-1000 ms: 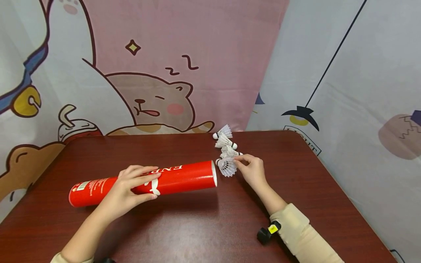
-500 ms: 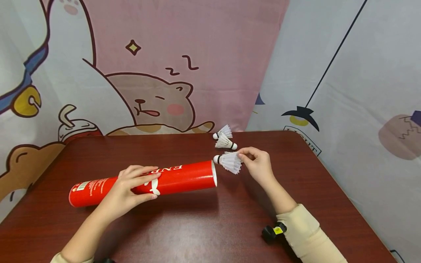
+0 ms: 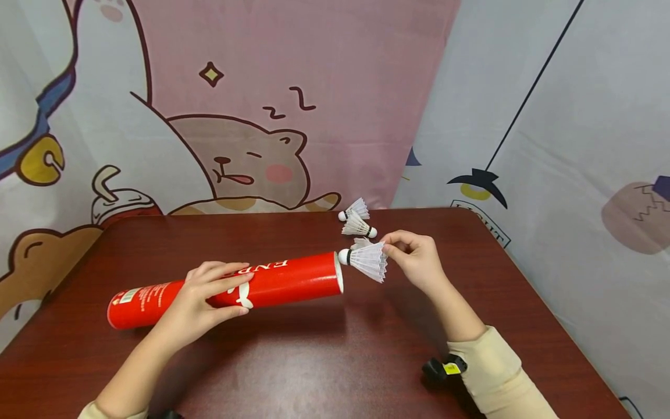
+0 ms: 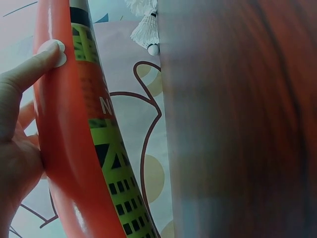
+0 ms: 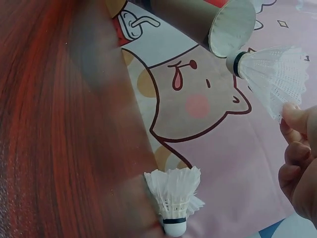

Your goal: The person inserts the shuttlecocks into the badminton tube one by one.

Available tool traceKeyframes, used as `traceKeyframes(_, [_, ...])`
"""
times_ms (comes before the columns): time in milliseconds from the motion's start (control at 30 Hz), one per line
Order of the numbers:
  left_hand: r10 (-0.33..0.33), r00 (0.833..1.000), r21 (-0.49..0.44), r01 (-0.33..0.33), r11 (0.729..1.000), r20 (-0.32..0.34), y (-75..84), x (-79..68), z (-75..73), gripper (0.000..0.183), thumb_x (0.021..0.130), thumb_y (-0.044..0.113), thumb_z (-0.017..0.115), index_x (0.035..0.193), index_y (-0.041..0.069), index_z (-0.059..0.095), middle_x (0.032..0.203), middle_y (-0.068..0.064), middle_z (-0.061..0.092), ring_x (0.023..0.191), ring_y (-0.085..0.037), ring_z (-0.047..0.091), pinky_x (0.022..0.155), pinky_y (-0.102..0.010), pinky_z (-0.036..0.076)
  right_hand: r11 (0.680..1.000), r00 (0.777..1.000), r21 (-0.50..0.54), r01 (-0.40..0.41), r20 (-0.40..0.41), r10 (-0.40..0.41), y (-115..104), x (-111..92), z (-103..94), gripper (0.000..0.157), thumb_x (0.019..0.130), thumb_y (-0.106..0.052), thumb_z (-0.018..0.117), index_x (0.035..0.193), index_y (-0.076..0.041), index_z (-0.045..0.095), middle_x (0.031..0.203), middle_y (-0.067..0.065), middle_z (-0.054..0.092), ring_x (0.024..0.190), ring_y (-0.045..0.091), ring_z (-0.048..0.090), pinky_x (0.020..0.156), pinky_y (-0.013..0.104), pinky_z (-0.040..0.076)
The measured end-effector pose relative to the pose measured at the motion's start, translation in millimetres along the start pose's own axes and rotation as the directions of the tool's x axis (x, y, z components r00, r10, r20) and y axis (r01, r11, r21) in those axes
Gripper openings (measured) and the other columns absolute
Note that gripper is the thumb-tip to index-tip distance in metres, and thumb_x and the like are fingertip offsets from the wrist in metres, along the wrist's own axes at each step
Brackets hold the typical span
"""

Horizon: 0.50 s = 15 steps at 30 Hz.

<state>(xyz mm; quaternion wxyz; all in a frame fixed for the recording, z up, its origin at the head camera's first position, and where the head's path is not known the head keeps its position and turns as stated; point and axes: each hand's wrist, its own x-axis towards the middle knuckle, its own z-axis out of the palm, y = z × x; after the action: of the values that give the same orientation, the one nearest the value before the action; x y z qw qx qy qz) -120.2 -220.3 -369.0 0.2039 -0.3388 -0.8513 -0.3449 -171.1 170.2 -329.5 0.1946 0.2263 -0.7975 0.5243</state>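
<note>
My left hand (image 3: pixel 196 299) grips a red cardboard shuttlecock tube (image 3: pixel 298 280), its mouth tilted up off the table towards the right. The left wrist view shows the thumb across the tube (image 4: pixel 59 129). My right hand (image 3: pixel 419 262) pinches the skirt edge of a white shuttlecock (image 3: pixel 369 260). Its cork points left, right at the tube's mouth. In the right wrist view, the cork of the shuttlecock (image 5: pixel 272 74) is at the rim of the tube's mouth (image 5: pixel 233 29). Part of another white skirt (image 3: pixel 360 242) shows behind the held one.
Two more shuttlecocks lie near the back edge, one (image 3: pixel 358 226) with cork to the right, the other (image 3: pixel 355 210) with cork to the left. The brown wooden table (image 3: pixel 293 361) meets a cartoon-printed cloth (image 3: pixel 366 87) at the back.
My right hand has taken hold of a shuttlecock from the pile, drawn it right and brought its cork to the tube's mouth. The left hand and tube have hardly moved.
</note>
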Motion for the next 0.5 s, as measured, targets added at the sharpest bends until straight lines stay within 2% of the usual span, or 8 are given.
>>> traceKeyframes(300, [0.014, 1.000, 0.009, -0.014, 1.000, -0.002, -0.6, 0.3, -0.5, 0.066, 0.061, 0.013, 0.090, 0.123, 0.019, 0.068, 0.126, -0.004, 0.060, 0.111, -0.017, 0.047, 0.087, -0.040, 0.027, 0.999, 0.999, 0.033, 0.009, 0.035, -0.010, -7.6, -1.8, 5.1, 0.012, 0.077, 0.020, 0.064, 0.080, 0.009, 0.067, 0.053, 0.012, 0.048, 0.048, 0.003, 0.037, 0.043, 0.019, 0.030])
traceKeyframes(500, [-0.001, 1.000, 0.005, 0.001, 1.000, 0.008, 0.0, 0.6, -0.9, 0.065, 0.062, 0.016, 0.090, 0.123, 0.020, 0.068, 0.127, -0.003, 0.060, 0.112, -0.016, 0.047, 0.088, -0.040, 0.027, 0.999, 0.999, 0.025, -0.041, 0.032, 0.040, -13.7, -6.6, 16.8, 0.009, 0.077, 0.016, 0.067, 0.081, 0.008, 0.068, 0.050, 0.005, 0.044, 0.047, 0.004, 0.036, 0.043, 0.020, 0.028])
